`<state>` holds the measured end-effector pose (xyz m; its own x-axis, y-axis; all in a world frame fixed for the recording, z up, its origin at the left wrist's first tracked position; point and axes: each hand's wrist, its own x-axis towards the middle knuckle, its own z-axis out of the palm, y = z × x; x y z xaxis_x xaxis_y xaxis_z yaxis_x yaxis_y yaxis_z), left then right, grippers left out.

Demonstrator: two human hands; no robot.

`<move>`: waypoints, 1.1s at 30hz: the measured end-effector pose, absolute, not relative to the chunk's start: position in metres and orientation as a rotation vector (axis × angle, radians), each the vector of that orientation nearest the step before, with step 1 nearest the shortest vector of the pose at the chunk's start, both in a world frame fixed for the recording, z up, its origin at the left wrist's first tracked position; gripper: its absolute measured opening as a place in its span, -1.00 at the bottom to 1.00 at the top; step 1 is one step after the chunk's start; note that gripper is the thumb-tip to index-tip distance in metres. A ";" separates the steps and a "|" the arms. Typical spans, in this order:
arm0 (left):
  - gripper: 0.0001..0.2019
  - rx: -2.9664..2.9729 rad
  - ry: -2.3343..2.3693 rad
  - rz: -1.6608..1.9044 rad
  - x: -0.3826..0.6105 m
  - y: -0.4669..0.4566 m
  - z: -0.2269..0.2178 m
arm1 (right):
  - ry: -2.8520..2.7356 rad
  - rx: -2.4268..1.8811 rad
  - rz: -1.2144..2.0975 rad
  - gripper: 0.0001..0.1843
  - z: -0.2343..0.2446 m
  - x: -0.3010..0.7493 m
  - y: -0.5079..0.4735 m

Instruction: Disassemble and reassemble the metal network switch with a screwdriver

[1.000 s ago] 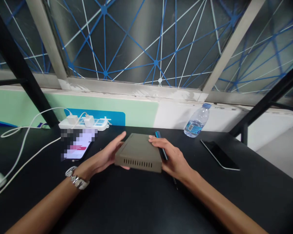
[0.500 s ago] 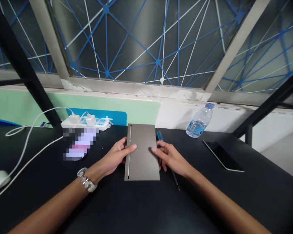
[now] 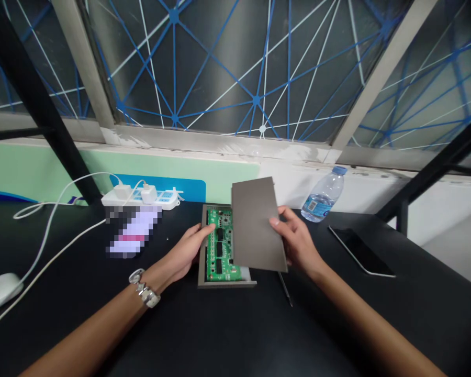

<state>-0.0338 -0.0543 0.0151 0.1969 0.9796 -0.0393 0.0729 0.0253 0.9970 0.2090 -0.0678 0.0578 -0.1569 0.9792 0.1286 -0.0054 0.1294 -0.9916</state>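
A grey metal case base (image 3: 224, 283) lies on the black table (image 3: 227, 335) with a green circuit board (image 3: 219, 254) showing inside it. My left hand (image 3: 184, 252) rests against the base's left edge, fingers curled on it and thumb over the rim. My right hand (image 3: 298, 244) grips a flat grey cover panel (image 3: 257, 225) by its right edge, lifted and tilted above the base's right half. A screwdriver (image 3: 286, 289) lies on the table below my right hand, mostly hidden by it.
A water bottle (image 3: 322, 195) lies at the back right near a dark phone (image 3: 361, 250). A white power strip (image 3: 141, 198) with chargers and cables sits at the back left, beside a lit phone screen (image 3: 132, 235). A white mouse (image 3: 0, 291) is at the far left.
The box was turned from its side to lie flat. My right hand then lifted the grey cover off it and up to the right, baring the green circuit board. My left hand stayed at the left edge.
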 end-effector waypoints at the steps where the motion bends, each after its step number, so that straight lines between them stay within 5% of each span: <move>1: -0.47 1.243 1.113 0.960 -0.033 -0.055 0.013 | -1.368 -1.021 1.136 -0.57 0.063 0.209 -0.067; 6: -0.56 1.092 1.034 0.836 -0.024 -0.062 0.012 | -1.787 -1.150 0.761 -0.68 0.095 0.206 -0.049; 14: -0.62 1.627 1.477 0.575 -0.033 -0.063 0.026 | -2.499 -1.314 -0.027 -0.80 0.102 0.177 0.015; 25: -0.74 2.032 1.745 0.666 -0.035 -0.062 0.014 | -2.515 -1.284 0.307 -0.76 0.031 0.152 0.053; 33: -0.79 2.107 1.727 0.805 -0.034 -0.069 0.015 | -2.366 -1.670 0.345 -0.67 0.082 0.197 0.031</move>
